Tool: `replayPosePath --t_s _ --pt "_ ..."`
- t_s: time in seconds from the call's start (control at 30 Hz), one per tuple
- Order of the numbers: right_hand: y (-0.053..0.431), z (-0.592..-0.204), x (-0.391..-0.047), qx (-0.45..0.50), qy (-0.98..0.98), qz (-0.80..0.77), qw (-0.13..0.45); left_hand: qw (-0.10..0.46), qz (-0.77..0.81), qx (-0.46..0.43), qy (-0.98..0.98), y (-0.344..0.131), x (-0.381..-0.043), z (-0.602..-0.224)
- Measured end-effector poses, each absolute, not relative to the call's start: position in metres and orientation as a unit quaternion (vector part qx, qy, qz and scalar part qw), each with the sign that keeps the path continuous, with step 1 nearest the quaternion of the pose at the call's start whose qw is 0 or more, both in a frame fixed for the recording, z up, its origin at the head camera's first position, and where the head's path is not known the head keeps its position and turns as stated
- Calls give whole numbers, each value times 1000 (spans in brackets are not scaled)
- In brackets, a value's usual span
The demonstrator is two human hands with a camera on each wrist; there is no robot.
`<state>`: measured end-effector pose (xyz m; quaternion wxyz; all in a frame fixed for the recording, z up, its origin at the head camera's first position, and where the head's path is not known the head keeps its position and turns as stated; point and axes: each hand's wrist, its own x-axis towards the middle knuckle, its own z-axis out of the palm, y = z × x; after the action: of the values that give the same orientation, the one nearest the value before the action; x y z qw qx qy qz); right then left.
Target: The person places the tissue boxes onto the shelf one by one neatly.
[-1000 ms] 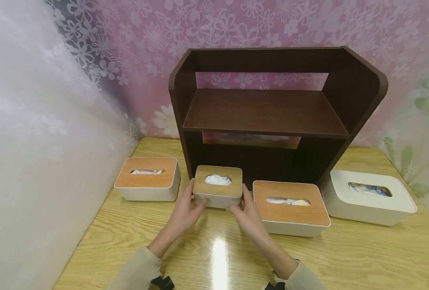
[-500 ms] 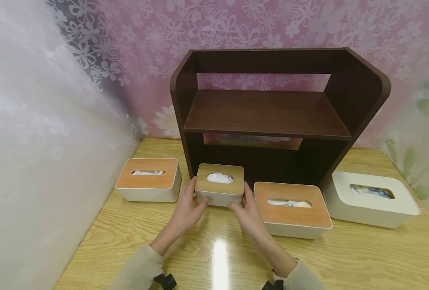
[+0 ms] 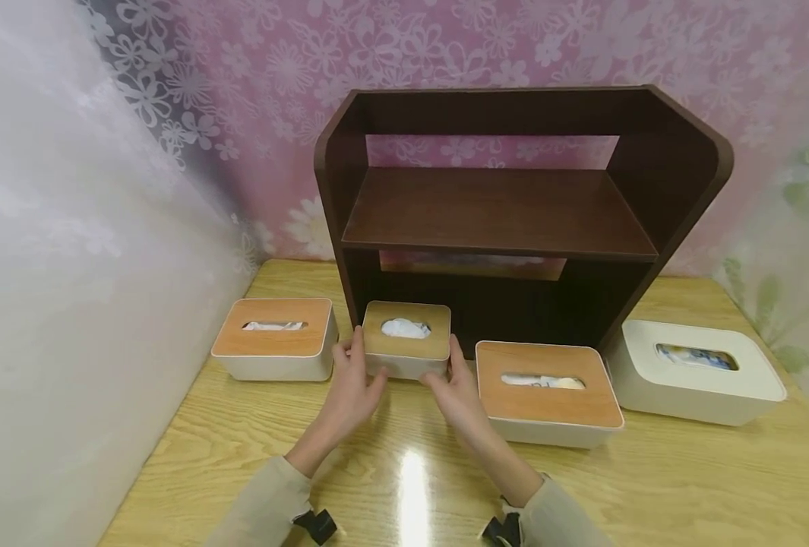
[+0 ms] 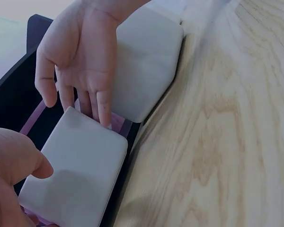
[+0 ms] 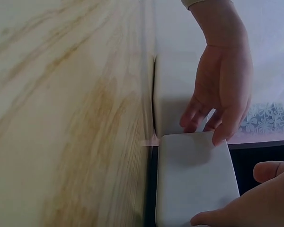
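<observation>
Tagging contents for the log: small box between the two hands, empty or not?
Not empty: white material shows through the top of the small box. How full, cannot tell: the rest is hidden.

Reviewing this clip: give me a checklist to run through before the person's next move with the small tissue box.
1. Left hand on the small tissue box: ok, it grips the left side.
2. Right hand on the small tissue box: ok, it grips the right side.
3. Small tissue box facing top up: ok, its slot shows from above.
4. Base lifted off the table: cannot tell, the underside is hidden.
5. Left fingers clear of the dark shelf's left panel: cannot tell, they overlap in the head view.
</observation>
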<state>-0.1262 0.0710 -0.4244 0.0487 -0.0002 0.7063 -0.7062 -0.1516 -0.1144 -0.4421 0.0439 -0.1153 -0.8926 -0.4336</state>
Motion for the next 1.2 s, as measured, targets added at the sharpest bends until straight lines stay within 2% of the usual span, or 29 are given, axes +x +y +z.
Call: replayPosePath --t_s 0.37,0.63,1.2 --pt "69 -424 -127 26 723 -690 28 30 -463 -111 -879 -115 -144 -440" --pt "68 -426 -128 11 687 -727 0 50 -450 -121 -883 -114 -144 -441" --pt "65 -420 -135 42 695 -718 13 33 -502 -107 -858 -110 -150 -440"
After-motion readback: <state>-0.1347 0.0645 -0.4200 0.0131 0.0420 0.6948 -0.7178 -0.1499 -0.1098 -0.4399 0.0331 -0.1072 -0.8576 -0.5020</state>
